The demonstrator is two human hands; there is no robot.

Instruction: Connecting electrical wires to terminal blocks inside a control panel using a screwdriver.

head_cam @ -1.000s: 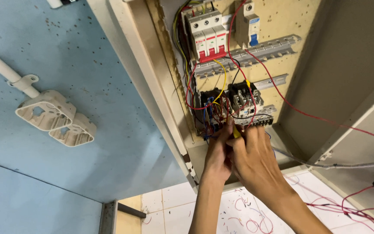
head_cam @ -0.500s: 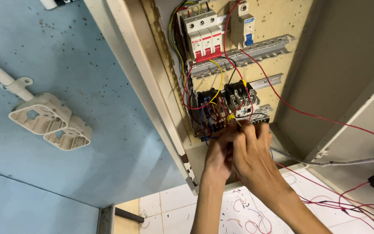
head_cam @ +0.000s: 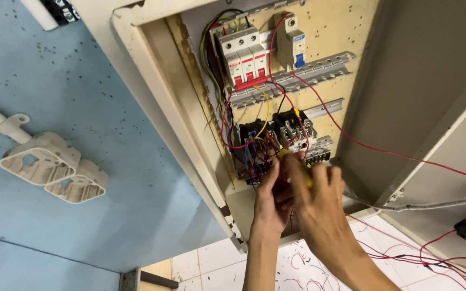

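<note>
A: Head view. Where are the hands?
B: Both up in the open electrical cabinet (head_cam: 152, 108), at its lower middle. Left hand (head_cam: 269, 199) and right hand (head_cam: 316, 207) touch each other, just below the two black contactors (head_cam: 276, 134).
A: Fingers?
B: Right fingers (head_cam: 319, 175) curl tight around a yellow-handled tool (head_cam: 307, 180), tip hidden among the red wires (head_cam: 254, 145). Left fingers are narrow, pinched in at the wiring under the left contactor; can't tell what they hold.
A: Rest of the cabinet?
B: Three-pole breaker with red levers (head_cam: 244, 59) at the top, single breaker with a blue lever (head_cam: 292, 43) just right of it, metal rail (head_cam: 297, 78) under both. Small terminal block (head_cam: 319, 151) just above the right hand. A long red wire (head_cam: 405, 156) runs out past the cabinet's right side. Two white junction boxes (head_cam: 55, 170) on the blue wall, well left of the cabinet.
</note>
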